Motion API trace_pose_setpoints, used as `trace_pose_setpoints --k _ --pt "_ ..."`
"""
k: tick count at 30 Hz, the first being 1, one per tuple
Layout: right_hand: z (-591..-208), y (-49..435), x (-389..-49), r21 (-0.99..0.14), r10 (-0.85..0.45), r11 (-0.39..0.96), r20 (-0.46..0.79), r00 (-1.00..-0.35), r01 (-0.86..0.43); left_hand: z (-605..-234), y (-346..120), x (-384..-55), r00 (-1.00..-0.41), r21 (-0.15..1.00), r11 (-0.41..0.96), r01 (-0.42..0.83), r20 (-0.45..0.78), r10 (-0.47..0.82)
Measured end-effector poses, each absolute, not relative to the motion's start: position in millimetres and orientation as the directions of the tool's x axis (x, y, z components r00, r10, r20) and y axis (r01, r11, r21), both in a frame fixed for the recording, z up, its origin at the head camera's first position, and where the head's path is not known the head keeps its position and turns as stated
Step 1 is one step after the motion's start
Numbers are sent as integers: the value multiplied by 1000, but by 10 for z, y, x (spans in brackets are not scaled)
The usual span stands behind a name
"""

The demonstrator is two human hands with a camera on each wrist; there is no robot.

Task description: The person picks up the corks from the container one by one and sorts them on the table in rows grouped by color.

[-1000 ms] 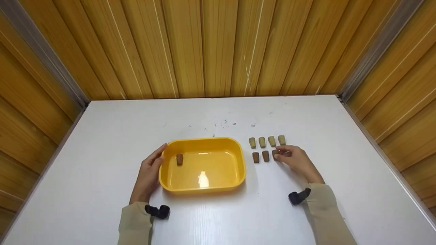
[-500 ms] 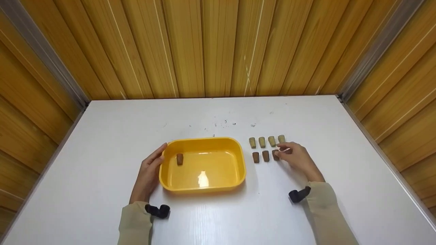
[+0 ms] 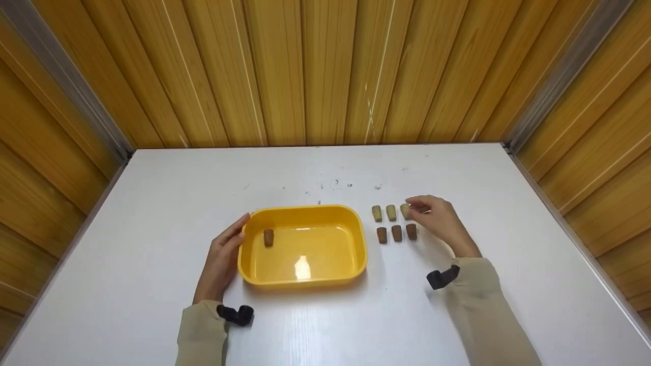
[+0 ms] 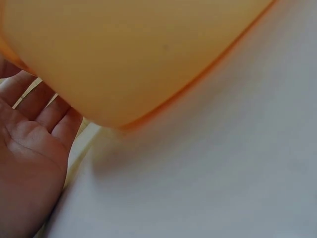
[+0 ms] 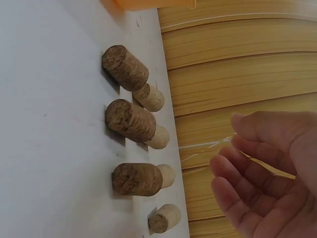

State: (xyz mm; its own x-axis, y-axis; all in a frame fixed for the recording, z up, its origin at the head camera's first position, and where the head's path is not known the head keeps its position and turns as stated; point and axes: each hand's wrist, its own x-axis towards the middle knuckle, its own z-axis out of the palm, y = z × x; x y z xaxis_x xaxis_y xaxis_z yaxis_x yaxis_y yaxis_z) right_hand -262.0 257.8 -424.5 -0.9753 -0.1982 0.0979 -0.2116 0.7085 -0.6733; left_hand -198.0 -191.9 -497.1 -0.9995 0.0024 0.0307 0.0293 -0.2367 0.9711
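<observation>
A yellow plastic tub (image 3: 305, 283) sits on the white table with one brown cork (image 3: 268, 238) in its left part. My left hand (image 3: 224, 254) rests against the tub's left side, its fingers fairly straight along the wall, the palm showing in the left wrist view. To the right of the tub stand three brown corks (image 3: 396, 233) in a front row. Behind them is a row of pale corks (image 3: 391, 212). My right hand (image 3: 435, 216) is over the right end of that row, covering the last pale cork (image 5: 164, 218). Its loosely bent fingers (image 5: 237, 183) hold nothing in the right wrist view.
The white table (image 3: 315, 335) ends at a wood-patterned panel wall (image 3: 325, 76) at the back. Small dark marks (image 3: 349, 185) dot the tabletop behind the tub. A black wrist camera (image 3: 443, 277) sits on the right sleeve.
My right hand has moved back from the right-hand brown cork to the right end of the pale row, leaving that brown cork standing. The left hand and tub stay put.
</observation>
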Motion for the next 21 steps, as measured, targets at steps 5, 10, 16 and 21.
trace_pose_setpoints --k 5,10,16,21 --pt "-4113 2435 -2666 -676 -229 711 40 -973 -195 -4962 -1920 -1982 -1000 977 -214 11 11 -2" --pt "-3968 2255 -2699 -677 -281 708 -6 -960 -203 -4957 -1924 -1976 -1000 970 -242 -6 -6 1" --pt "-3833 2033 -2750 -682 -356 691 -32 -934 -240 -4960 -1919 -1978 -1000 962 -273 -9 -6 14" --pt "-3807 1863 -2806 -693 -414 671 -57 -908 -263 -4966 -1915 -1985 -1000 961 -276 -18 -13 22"
